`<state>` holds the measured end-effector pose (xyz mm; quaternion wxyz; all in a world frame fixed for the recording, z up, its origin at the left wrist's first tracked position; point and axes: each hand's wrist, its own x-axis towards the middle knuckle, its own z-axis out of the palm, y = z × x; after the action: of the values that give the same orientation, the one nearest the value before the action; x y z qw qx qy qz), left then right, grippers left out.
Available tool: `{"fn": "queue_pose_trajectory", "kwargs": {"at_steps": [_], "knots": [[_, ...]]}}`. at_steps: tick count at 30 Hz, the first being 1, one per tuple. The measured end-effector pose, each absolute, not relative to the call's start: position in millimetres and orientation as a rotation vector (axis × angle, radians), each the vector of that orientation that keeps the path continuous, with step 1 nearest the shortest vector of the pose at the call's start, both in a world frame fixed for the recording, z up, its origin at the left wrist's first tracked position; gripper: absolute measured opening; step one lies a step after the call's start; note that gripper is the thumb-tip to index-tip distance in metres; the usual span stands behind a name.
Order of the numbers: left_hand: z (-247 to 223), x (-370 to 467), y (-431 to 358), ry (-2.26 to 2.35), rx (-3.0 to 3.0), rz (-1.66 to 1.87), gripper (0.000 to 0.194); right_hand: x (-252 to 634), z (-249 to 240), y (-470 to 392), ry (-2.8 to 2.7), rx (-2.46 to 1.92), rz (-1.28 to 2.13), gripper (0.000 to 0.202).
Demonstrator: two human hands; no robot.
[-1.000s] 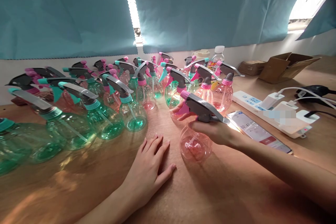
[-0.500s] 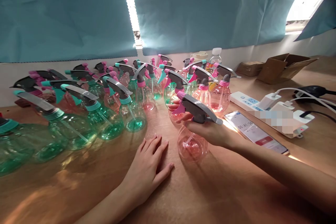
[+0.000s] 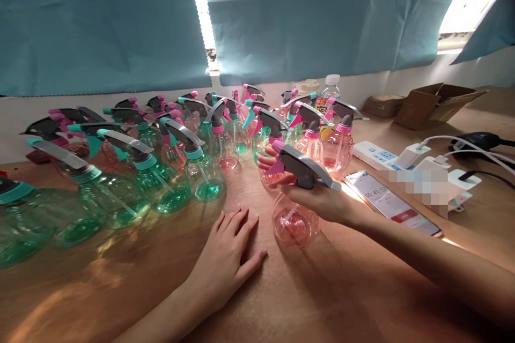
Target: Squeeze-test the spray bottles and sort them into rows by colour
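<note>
A clear pink spray bottle [image 3: 295,222] with a grey and pink trigger head stands upright on the wooden table. My right hand [image 3: 317,201] is round its neck from the right, thumb in front and fingers reaching past it on the far side, loosely spread. Flat on the table to the left of that bottle lies my left hand [image 3: 227,252], open and holding nothing. Close beyond my right hand are more pink bottles, among them one [image 3: 338,147] with a pink collar. A green spray bottle [image 3: 207,179] is the nearest to my left fingertips.
Several green and pink spray bottles crowd the left and back. At right are a phone [image 3: 392,203] showing a timer, a white power strip [image 3: 376,155] with chargers and cables, and an open cardboard box [image 3: 434,107]. A teal cloth [image 3: 301,16] hangs behind.
The view has shifted very slightly, so the left bottles appear a little further right. Both hands and the pink bottle keep their places.
</note>
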<state>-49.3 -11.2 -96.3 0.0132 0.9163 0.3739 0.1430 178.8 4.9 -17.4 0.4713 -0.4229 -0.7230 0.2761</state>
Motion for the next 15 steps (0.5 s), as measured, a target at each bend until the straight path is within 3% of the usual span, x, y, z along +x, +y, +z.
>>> {"fn": "queue_pose_trajectory", "kwargs": {"at_steps": [9,15], "knots": [[-93.8,-47.5,-11.0,1.166,2.85,0.438,0.049,180.0,-22.9,7.6,-1.729,-0.851,0.797,0.021],[-93.7,-47.6,-11.5,1.179,2.845,0.429,0.049,186.8,-26.3,7.7,-1.793,-1.003,0.759,0.059]]}}
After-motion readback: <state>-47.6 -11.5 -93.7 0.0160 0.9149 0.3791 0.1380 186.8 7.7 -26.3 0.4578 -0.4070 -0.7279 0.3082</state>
